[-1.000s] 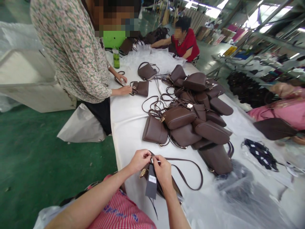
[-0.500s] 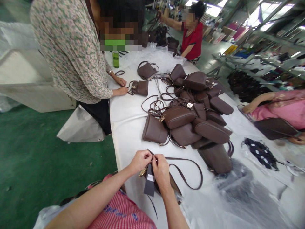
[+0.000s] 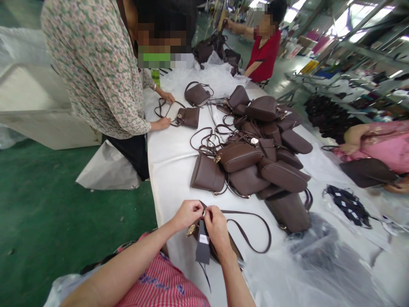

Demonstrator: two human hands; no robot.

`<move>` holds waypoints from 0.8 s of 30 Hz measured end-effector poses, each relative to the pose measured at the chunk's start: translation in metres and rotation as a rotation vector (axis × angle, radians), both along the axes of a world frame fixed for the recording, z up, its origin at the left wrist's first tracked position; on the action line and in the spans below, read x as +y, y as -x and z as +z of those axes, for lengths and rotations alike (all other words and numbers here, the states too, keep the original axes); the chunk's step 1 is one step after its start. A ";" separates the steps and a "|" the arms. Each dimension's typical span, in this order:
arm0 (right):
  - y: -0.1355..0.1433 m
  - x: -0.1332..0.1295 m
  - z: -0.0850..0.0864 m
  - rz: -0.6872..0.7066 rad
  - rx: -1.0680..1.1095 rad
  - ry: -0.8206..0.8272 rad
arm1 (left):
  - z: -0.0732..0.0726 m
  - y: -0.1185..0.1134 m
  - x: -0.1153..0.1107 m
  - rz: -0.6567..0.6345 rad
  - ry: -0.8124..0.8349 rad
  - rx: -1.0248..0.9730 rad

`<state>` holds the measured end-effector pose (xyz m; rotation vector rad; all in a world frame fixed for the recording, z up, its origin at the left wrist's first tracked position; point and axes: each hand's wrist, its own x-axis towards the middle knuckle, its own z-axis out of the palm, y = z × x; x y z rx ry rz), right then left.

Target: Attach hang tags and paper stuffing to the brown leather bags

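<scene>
Close in front of me, my left hand (image 3: pixel 191 214) and my right hand (image 3: pixel 216 222) meet, each pinched shut at the fingertips. From between them hangs a dark hang tag (image 3: pixel 202 248) with a white label, so they appear to grip its string; the fingertips mostly hide it. Beneath the hands lies a brown handbag (image 3: pixel 235 247), largely covered by my right hand and forearm. Its long strap (image 3: pixel 266 230) loops out to the right over the table. A gold charm (image 3: pixel 191 230) shows just below my left hand.
Brown handbags (image 3: pixel 241 157) are heaped on the white table (image 3: pixel 169 157) beyond my hands. Clear plastic (image 3: pixel 319 260) and a bundle of dark tags (image 3: pixel 348 206) lie to the right. A co-worker (image 3: pixel 96 64) handles a bag's strap at left; others stand across and right.
My hands stay pinched together in nearly the same place. The hang tag has swung slightly to the right. The co-worker at left has lifted and spread a bag's strap.
</scene>
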<state>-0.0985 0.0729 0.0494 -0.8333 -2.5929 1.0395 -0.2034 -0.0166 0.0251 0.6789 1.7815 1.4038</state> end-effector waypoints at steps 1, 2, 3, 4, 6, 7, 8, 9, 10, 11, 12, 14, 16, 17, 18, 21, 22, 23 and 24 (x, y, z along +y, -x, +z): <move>0.000 0.000 0.000 -0.006 0.000 0.000 | -0.001 0.000 0.000 0.009 -0.004 -0.055; 0.000 0.001 0.000 -0.012 -0.001 0.000 | -0.002 -0.001 0.000 0.017 -0.009 -0.104; -0.001 0.001 -0.001 -0.016 0.000 0.001 | -0.003 -0.001 0.000 0.022 -0.014 -0.146; -0.001 0.001 -0.001 -0.017 0.004 0.003 | -0.003 -0.001 0.000 0.025 -0.018 -0.181; -0.002 0.002 -0.002 -0.008 0.020 0.009 | -0.002 0.000 0.000 0.025 -0.026 -0.233; -0.002 0.002 -0.002 -0.001 0.031 0.012 | -0.002 0.000 0.000 0.022 -0.029 -0.246; -0.002 0.003 -0.003 0.007 0.042 0.013 | -0.003 0.000 0.000 0.018 -0.032 -0.250; -0.003 0.003 -0.003 0.013 0.051 0.013 | -0.004 0.000 0.000 0.013 -0.035 -0.249; -0.003 0.003 -0.003 0.016 0.057 0.010 | -0.005 0.000 0.000 0.010 -0.038 -0.246; -0.003 0.003 -0.003 0.017 0.059 0.006 | -0.006 0.000 0.000 0.006 -0.039 -0.243; -0.003 0.003 -0.003 0.016 0.059 0.001 | -0.007 0.000 0.000 0.005 -0.041 -0.241; -0.003 0.002 -0.004 0.013 0.054 -0.013 | -0.008 -0.001 0.000 0.009 -0.046 -0.239; -0.002 0.001 -0.005 0.012 0.047 -0.021 | -0.008 -0.002 0.000 0.016 -0.060 -0.240; -0.002 0.001 -0.006 0.012 0.045 -0.025 | -0.008 -0.002 0.001 0.020 -0.068 -0.238; -0.001 0.000 -0.006 0.010 0.044 -0.028 | -0.008 -0.002 0.001 0.024 -0.074 -0.235; -0.001 0.000 -0.008 0.006 0.048 -0.033 | -0.007 -0.002 0.001 0.024 -0.074 -0.227; -0.001 0.000 -0.008 0.006 0.050 -0.034 | -0.007 -0.002 0.000 0.021 -0.068 -0.221; -0.001 0.000 -0.008 0.005 0.052 -0.034 | -0.007 -0.003 0.000 0.017 -0.060 -0.211; -0.001 0.000 -0.007 0.005 0.054 -0.033 | -0.007 -0.003 0.000 0.013 -0.050 -0.193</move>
